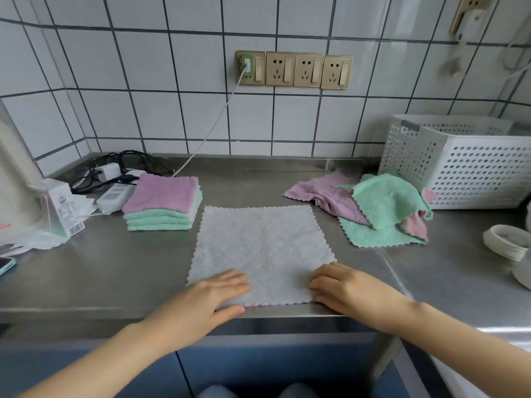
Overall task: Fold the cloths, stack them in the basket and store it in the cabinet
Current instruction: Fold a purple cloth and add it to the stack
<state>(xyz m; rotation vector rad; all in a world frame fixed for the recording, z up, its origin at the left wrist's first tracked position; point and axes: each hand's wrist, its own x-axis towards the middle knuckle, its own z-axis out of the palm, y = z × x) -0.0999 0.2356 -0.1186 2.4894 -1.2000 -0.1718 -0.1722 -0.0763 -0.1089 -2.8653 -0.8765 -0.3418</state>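
Where the steel counter [115,271] meets its front edge, a pale grey cloth [261,248] lies spread flat and square, its near edge at the lip. The left hand [218,291] rests on the cloth's near left corner, fingers straight and together, thumb under the front edge. The right hand [344,285] lies on the near right corner, its fingers bent with the tips on the cloth; whether they pinch the cloth cannot be told.

Left of the cloth, just beside its far corner, stands a stack [163,205] of folded cloths: a purple one on top, about four mint green ones below. To the right, a loose heap [373,208] of unfolded cloths holds at least two mint green, one purple and one pink, overlapping. Behind the heap, touching it, sits one white perforated basket [471,165] against the wall.

At the far left lies a clear packet [63,208] with a barcode label; its print is too small to read. Beside it are a white power strip [115,193], a white charger and tangled black cables [126,162]. A phone [5,265] shows at the left edge.

The wall is white tile [172,110] with dark grout, carrying four brass-coloured sockets [293,70]; the leftmost holds a plug with a white cable [212,122] running down to the counter. White dishes [505,242] sit at the right edge. Blue cabinet fronts [258,366] show below the counter.
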